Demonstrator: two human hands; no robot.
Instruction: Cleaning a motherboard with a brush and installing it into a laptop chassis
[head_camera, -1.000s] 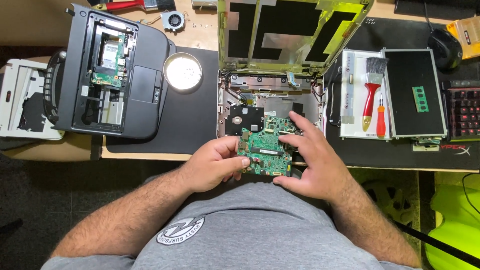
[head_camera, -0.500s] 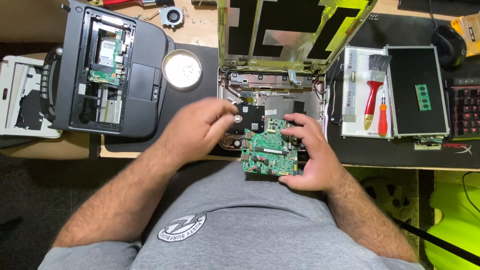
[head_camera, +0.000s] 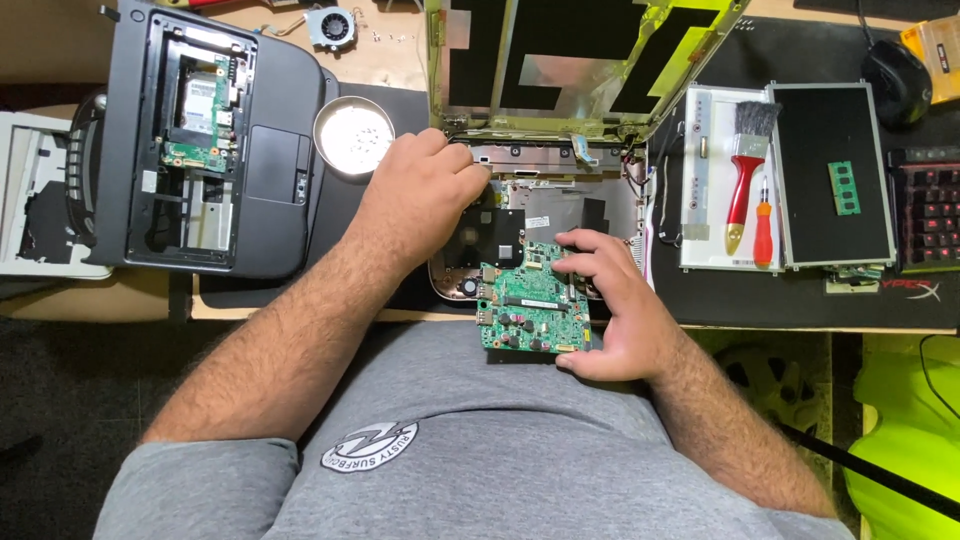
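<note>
Green rectangular circuit board (head_camera: 527, 312) pinched in right hand (head_camera: 612, 310); left hand (head_camera: 420, 195) loosely curled over opened laptop base (head_camera: 560, 205).

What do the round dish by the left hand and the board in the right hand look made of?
Round dish: apparently polished metal, glaring bright under the light. Circuit board: green laminate, probably fibreglass, studded with dark chips and silvery connectors, held by the right hand.
</note>
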